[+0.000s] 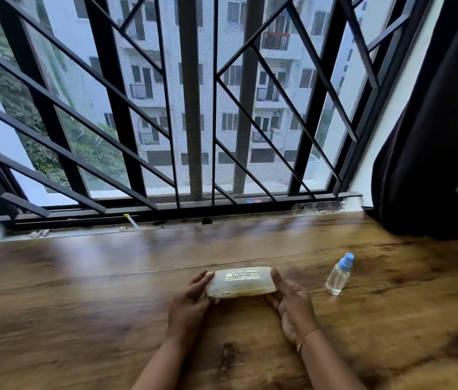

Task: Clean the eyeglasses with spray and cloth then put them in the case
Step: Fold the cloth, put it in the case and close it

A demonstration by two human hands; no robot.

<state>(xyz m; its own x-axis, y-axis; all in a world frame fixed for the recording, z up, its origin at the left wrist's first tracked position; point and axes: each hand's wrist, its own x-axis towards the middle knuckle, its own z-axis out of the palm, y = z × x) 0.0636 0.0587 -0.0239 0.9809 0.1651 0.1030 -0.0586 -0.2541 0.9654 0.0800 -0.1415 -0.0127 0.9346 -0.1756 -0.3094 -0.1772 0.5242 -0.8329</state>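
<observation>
The left grip [191, 302] is curled round the left end of the pale eyeglass case [240, 281], thumb on top. The right grip [292, 305] clasps the right end, thumb against its edge and fingers beneath. The case is closed, its printed lid upward, low over the wooden worktop [81, 305]. Near the right grip stands a blue-capped spray bottle [338, 275].

Pale translucent case [241, 282], blue-capped clear bottle [338, 274]

The single wide-angle camera sat on my head, facing forward and down at the wooden table [81, 305], with my left hand [191, 302] and right hand [292, 305] close beneath and the barred window [194, 108] beyond.
</observation>
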